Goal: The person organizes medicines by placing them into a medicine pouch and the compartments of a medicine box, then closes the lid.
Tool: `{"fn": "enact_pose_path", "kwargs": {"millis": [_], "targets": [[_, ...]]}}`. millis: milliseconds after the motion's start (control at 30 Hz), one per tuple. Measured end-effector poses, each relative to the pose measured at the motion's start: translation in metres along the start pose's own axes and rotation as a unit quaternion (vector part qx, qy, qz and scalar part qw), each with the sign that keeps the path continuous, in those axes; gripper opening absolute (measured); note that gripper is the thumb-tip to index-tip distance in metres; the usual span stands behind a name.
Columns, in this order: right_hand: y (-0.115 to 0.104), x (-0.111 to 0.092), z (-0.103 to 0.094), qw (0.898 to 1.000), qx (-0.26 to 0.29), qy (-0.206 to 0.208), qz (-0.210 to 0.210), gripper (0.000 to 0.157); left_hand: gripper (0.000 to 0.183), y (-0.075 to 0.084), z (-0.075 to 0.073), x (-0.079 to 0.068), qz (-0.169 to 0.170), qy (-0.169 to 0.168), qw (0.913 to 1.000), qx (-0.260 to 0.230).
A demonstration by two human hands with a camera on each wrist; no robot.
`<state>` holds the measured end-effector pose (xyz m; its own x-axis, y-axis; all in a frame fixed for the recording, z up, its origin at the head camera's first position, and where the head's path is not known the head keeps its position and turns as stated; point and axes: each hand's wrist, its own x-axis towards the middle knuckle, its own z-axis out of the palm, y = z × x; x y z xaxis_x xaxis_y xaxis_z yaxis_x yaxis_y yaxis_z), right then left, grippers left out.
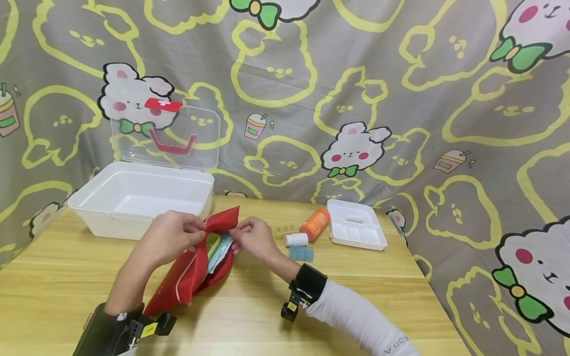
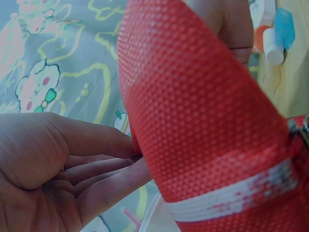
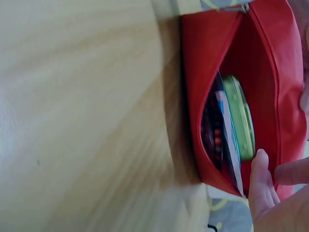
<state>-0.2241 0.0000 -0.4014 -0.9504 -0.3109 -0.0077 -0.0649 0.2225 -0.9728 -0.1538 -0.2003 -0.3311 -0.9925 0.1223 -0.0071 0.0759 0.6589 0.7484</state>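
Note:
A red zippered pouch [image 1: 184, 277] stands tilted over the table, its mouth spread apart. My left hand [image 1: 171, 237] pinches the rim on the far-left side between thumb and fingers. On the opposite side, my right hand [image 1: 256, 240] grips the rim near one end of the zip, fingertips [image 3: 260, 162] just inside the mouth. Within the pouch, the right wrist view shows a green case [image 3: 239, 121] beside thin flat packs and a dark item with reddish dots. A light-blue packet [image 1: 219, 254] shows at the opening in the head view.
Behind the left hand stands a white box [image 1: 100, 217] with its clear lid [image 1: 207, 128] raised. Toward the right lie an orange bottle [image 1: 315, 223], a small white bottle [image 1: 296, 240], a blue pill case [image 1: 301, 254] and a white divided tray [image 1: 369, 237]. A patterned curtain hangs behind the table.

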Motion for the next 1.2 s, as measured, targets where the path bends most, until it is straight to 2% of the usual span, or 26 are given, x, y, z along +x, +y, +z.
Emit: {"fn": "enact_pose_path", "kwargs": {"millis": [167, 333, 467, 633, 833, 1200], "targets": [[-0.006, 0.008, -0.010, 0.999, -0.034, 0.022, -0.003, 0.018, 0.028, 0.000, 0.000, 0.000, -0.003, -0.001, 1.0000, -0.003], [-0.012, 0.018, -0.018, 0.997, -0.075, 0.002, -0.026, 0.033, 0.027, 0.000, 0.000, 0.000, -0.005, -0.003, 1.0000, -0.004], [-0.014, 0.024, -0.020, 0.994, -0.099, -0.019, -0.039, 0.034, 0.027, 0.000, 0.002, 0.001, -0.008, -0.003, 1.0000, -0.004], [-0.014, 0.030, -0.018, 0.996, -0.072, -0.034, -0.034, 0.031, 0.026, 0.001, 0.003, 0.001, -0.007, -0.005, 1.0000, -0.004], [-0.014, 0.032, -0.018, 0.999, -0.033, -0.026, -0.027, 0.029, 0.026, 0.001, 0.003, 0.002, -0.006, -0.005, 1.0000, -0.004], [-0.011, 0.029, -0.025, 0.998, -0.052, 0.003, -0.039, 0.018, 0.025, 0.001, 0.003, 0.003, -0.008, -0.004, 1.0000, 0.003]]}}
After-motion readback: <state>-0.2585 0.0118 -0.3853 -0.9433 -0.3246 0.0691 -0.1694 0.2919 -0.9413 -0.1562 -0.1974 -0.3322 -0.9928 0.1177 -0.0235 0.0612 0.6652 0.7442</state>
